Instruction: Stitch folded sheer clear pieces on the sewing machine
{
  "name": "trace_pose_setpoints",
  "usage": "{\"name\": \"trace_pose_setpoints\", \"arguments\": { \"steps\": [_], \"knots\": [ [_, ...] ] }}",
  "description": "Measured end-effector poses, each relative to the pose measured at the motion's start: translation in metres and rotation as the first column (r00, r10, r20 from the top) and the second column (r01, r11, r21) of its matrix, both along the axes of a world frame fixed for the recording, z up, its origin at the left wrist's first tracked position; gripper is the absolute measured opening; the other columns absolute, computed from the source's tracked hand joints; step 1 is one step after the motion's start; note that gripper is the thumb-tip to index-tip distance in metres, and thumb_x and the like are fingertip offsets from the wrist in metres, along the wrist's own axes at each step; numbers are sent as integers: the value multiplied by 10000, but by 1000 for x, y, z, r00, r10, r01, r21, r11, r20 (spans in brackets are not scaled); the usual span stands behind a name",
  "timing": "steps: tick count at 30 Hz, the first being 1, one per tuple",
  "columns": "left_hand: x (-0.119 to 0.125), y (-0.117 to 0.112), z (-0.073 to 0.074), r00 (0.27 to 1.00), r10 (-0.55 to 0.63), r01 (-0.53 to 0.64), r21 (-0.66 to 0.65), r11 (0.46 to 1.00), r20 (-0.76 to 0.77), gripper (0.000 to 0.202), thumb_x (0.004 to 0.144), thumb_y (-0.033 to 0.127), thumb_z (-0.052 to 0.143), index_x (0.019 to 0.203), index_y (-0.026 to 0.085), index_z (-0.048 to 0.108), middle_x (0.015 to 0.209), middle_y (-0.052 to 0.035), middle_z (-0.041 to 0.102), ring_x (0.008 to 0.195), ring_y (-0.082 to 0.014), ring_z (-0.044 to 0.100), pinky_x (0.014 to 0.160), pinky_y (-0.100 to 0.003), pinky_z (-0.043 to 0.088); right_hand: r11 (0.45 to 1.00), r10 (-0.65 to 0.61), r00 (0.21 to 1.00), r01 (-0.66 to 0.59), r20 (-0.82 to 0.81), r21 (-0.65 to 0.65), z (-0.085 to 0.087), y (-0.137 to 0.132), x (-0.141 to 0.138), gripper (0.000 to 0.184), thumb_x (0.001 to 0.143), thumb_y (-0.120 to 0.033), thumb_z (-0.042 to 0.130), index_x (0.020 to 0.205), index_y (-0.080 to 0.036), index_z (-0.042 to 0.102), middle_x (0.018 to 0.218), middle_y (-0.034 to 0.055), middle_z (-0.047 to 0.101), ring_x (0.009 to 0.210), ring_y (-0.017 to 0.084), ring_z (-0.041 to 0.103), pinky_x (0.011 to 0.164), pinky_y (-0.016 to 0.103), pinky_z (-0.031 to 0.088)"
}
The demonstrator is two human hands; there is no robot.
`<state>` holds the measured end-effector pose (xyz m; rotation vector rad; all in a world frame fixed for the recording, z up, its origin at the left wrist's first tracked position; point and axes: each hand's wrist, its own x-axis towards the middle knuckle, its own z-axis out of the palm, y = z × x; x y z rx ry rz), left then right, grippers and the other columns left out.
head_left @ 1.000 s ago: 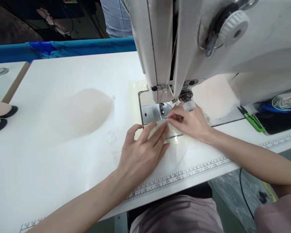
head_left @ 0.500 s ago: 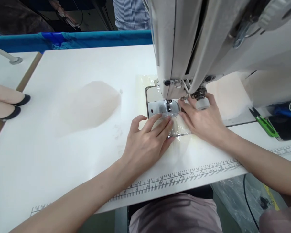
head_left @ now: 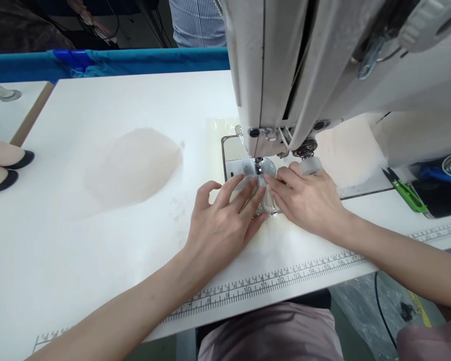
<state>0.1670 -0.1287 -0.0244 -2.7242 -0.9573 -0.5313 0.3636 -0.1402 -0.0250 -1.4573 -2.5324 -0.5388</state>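
While the sheer piece [head_left: 268, 201] lies between both hands' fingertips | left hand [head_left: 220, 220]: spread open, not grasping | right hand [head_left: 310, 201]: half-curled, grip cannot tell

We've L hand [head_left: 220, 223] & R hand [head_left: 310, 200] close by presser foot [head_left: 259, 167] of the sewing m/c [head_left: 250, 75], thin clear material [head_left: 268, 202] btwn; green snips [head_left: 409, 194] to R, ruler scale [head_left: 263, 286] along front edge of tbl [head_left: 97, 255], striped shirt [head_left: 197, 22] opp.

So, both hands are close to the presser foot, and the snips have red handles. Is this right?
In the head view, the snips have green handles, not red; the left hand and right hand are indeed close to the presser foot.
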Motion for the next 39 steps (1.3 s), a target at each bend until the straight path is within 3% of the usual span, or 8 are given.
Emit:
{"name": "trace_pose_setpoints", "arguments": {
  "steps": [7,19,35,39],
  "knots": [
    [3,2,0,1000,24,-23,-62,998,13,355,960,311,489,1292,202,555,1276,-102,625,1230,-292,540,910,-486,370,998,-28,999,27,-18,-62,2,7,1,318,976,-194,378,1076,-165,679,983,93,684,1013,249,519,726,380,300],
    [5,2,-2,999,48,-47,-48,998,17,352,964,319,487,1275,177,568,1277,-103,626,1210,-276,552,912,-466,363,1000,-12,1000,12,15,2,-2,9,5,302,954,-177,413,1119,-160,665,981,104,680,952,251,512,785,396,314],
    [7,8,-5,997,48,-44,-77,996,57,344,955,309,487,1273,211,574,1290,-109,613,1182,-297,568,891,-502,399,996,-49,999,49,-3,-69,-2,12,7,303,933,-151,434,1140,-178,652,1038,117,664,975,267,537,831,412,330],
    [6,9,-3,998,35,-32,-61,998,50,351,954,308,494,1277,186,559,1294,-115,614,1212,-288,550,929,-495,406,996,-49,998,46,-39,-76,7,11,9,299,934,-148,430,1099,-170,678,1063,112,676,956,262,561,838,413,343]
  ]
}}
